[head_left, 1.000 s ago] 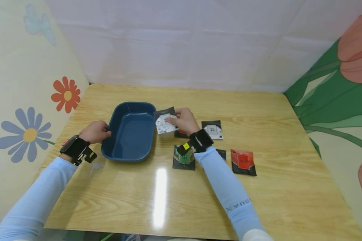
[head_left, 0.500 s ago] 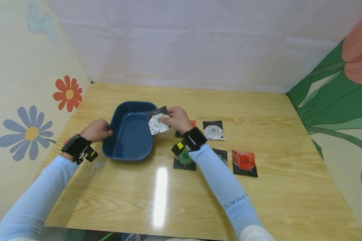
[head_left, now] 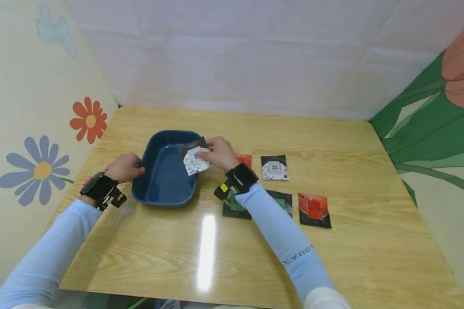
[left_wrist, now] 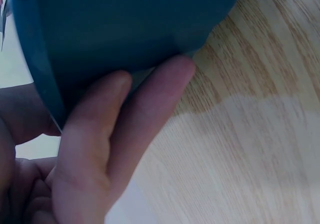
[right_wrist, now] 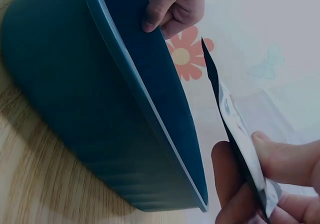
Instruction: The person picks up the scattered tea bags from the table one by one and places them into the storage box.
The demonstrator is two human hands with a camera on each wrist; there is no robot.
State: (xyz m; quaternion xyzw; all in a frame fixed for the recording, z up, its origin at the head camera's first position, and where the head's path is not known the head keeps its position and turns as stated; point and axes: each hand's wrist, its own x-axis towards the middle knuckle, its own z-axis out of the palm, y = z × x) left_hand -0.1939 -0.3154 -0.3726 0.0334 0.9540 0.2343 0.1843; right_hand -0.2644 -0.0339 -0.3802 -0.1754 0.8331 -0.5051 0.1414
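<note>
A deep blue rectangular basin (head_left: 166,180) stands on the left part of the table. My left hand (head_left: 125,168) grips its left rim, thumb over the edge and fingers against the outer wall (left_wrist: 125,29). Between thumb and fingers, my right hand (head_left: 221,153) pinches a flat black-and-white sachet (head_left: 193,158), held over the basin's right rim. In the right wrist view the sachet (right_wrist: 235,129) appears edge-on, apart from the basin. Below the right wrist lie a green-and-black sachet (head_left: 233,210) and another one (head_left: 284,201), both partly covered by the arm.
Right of the hand, a second black-and-white sachet (head_left: 275,168) lies flat. A red-and-black sachet (head_left: 315,210) is nearer the front, and another red one (head_left: 244,159) is half hidden behind the right hand. Painted walls flank the wooden table (head_left: 371,240); a white sheet (head_left: 251,64) hangs behind.
My right hand has carried the black-and-white sachet left, from beside the basin to over its right rim. More of the sachets under the right arm shows. The left hand stays on the rim.
</note>
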